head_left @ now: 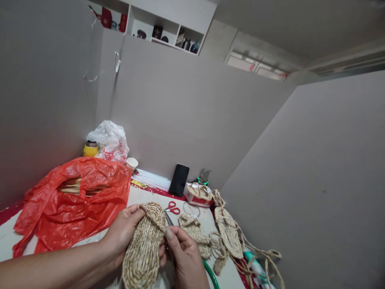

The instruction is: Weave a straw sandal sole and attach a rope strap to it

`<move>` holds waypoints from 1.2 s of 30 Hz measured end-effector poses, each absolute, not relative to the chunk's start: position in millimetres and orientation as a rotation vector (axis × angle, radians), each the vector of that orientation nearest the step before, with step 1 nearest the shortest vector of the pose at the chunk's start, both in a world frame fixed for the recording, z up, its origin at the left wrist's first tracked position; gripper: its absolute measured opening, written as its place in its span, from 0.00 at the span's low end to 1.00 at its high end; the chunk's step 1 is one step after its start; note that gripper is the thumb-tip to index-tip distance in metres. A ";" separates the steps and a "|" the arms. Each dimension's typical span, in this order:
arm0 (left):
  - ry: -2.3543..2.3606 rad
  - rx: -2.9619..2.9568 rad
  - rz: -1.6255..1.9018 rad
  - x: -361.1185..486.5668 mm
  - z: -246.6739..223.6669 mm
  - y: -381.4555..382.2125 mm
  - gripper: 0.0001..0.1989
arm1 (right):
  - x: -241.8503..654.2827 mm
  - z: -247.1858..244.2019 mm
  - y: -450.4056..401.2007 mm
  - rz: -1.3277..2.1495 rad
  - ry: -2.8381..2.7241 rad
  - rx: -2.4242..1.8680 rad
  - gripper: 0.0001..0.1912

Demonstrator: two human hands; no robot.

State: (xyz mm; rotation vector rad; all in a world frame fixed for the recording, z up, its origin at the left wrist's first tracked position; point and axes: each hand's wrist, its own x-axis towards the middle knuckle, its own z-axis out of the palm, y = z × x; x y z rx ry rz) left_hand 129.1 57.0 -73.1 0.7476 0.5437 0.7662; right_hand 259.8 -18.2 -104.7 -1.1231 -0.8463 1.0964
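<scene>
A woven straw shoe sole [144,245] is held up in front of me, with a braided strand across its upper part. My left hand [126,228] grips its upper left edge between thumb and fingers. At the right edge, my right hand [183,251] pinches the strand where it meets the sole; its lower fingers are partly hidden. A grey metal tip [169,219] shows just above the right hand, and a green curved handle [212,273] emerges below it. Whether these belong together or are held, I cannot tell. Red-handled scissors [172,207] lie just behind.
Woven straw pieces [195,233] and a sole with loose cords [229,230] lie right. Behind stand a phone [179,180], small box [198,196] and green-handled cutters [203,177]. Left are a red plastic bag [66,216] holding straw, white bag [110,138], yellow jar [90,149] and cup [132,163].
</scene>
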 end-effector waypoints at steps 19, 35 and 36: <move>0.676 0.749 0.904 129.0 -81.8 57.4 0.17 | 251.3 -111.9 -21.1 1.137 -0.794 -1.088 0.17; 0.549 0.897 0.859 124.7 -71.0 57.8 0.16 | 258.2 -113.3 -20.9 1.068 -0.656 -1.135 0.20; 0.547 0.905 0.854 124.6 -70.1 57.8 0.17 | 259.3 -113.3 -20.6 1.053 -0.653 -1.151 0.21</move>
